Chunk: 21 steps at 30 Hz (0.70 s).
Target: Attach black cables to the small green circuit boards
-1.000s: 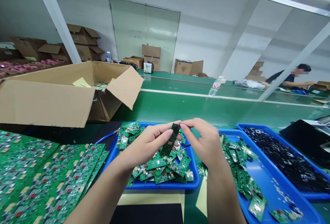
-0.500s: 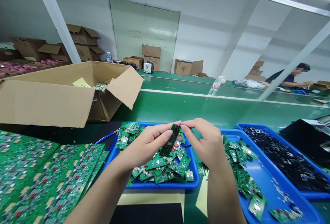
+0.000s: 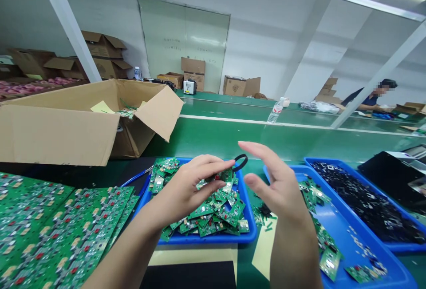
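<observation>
My left hand (image 3: 196,187) pinches a small green circuit board (image 3: 229,174) between thumb and fingers, above the heap in the middle blue tray. A black loop (image 3: 241,163) sticks out at the board's end by my fingertips; how it is joined there is hidden. To the right, my right hand (image 3: 274,182) is open, thumb and forefinger apart, close to the loop but not touching it. Small green boards (image 3: 213,218) lie piled in the middle blue tray (image 3: 229,239) under my hands.
Large uncut board panels (image 3: 66,231) lie at left, beneath an open cardboard box (image 3: 60,133). At right are a blue tray (image 3: 346,218) with boards and another with black parts (image 3: 369,204). A bottle (image 3: 276,111) stands beyond; a person (image 3: 369,98) works far right.
My right hand has let go of the board's end and opened, drawing back to the right. My left hand has turned the board, and the black loop now shows at its end.
</observation>
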{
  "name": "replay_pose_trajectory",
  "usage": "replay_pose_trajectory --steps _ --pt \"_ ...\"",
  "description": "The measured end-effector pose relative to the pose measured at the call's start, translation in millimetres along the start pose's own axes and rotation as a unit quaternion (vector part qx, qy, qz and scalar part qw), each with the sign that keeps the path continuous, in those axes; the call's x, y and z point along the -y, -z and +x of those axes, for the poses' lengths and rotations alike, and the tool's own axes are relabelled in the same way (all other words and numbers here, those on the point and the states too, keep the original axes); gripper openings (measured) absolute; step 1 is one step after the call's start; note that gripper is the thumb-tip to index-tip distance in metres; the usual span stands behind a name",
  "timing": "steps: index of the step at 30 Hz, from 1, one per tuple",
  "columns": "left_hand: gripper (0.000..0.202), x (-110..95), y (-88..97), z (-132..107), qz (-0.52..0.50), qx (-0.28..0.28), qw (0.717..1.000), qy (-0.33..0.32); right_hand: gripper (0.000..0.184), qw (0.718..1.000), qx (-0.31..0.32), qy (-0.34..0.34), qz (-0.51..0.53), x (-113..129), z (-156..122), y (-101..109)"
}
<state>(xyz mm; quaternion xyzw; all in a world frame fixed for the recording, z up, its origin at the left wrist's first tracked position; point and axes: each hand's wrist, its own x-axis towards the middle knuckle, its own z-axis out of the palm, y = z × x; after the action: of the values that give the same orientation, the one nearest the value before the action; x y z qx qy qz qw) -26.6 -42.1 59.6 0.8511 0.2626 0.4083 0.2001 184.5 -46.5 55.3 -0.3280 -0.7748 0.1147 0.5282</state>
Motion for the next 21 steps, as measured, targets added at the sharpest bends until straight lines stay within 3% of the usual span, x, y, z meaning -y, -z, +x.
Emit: replay_pose_trajectory --steps 3,6,11,18,21 --pt "0.042 1.3 -1.3 0.8 0.034 -0.005 0.999 -0.033 0.015 0.998 0.008 0.032 -0.050 2.9 2.0 -3.4" --pt "0.041 2.2 -2.2 1.5 0.048 -0.005 0.998 -0.037 0.006 0.995 -0.012 0.045 -0.085 2.5 2.2 -5.4" --pt "0.041 4.7 -3.5 1.4 0.076 -0.022 0.996 -0.035 0.007 0.992 -0.003 0.075 -0.100 4.2 1.2 -3.9" --pt "0.035 8.5 -7.6 1.9 0.113 -0.071 0.988 -0.083 0.012 0.995 -0.015 0.088 -0.055 7.2 3.8 -8.6" --pt "0.035 13.5 -6.3 2.4 0.142 -0.120 0.978 -0.095 0.015 0.994 0.037 0.095 -0.028 9.3 2.0 -2.3"
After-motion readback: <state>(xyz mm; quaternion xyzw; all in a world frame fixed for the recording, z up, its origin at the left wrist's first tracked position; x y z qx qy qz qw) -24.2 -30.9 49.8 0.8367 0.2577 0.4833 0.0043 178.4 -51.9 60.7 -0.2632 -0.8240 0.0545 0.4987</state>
